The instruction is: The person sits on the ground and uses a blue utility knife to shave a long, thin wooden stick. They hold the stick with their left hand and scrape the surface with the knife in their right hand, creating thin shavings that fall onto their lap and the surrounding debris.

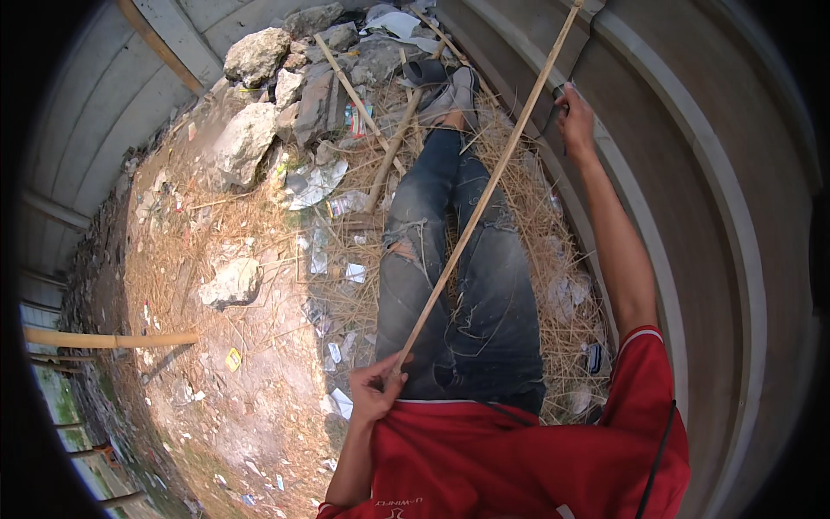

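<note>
A long, thin bamboo strip slants from my lap up to the far right, across my outstretched legs. Its near end is pinched between the thumb and fingers of my left hand, just above the hem of my red shirt. My right arm reaches out along the right side. My right hand is closed beside the strip's far part, apart from it, close to the corrugated wall. Something thin and dark shows at its fingers; its kind is too small to make out.
Grey corrugated metal sheeting curves along my right. Dry straw and litter lie around my legs. Large rocks and several sticks are near my feet. A bamboo pole juts in from the left; a lone rock sits on the dirt.
</note>
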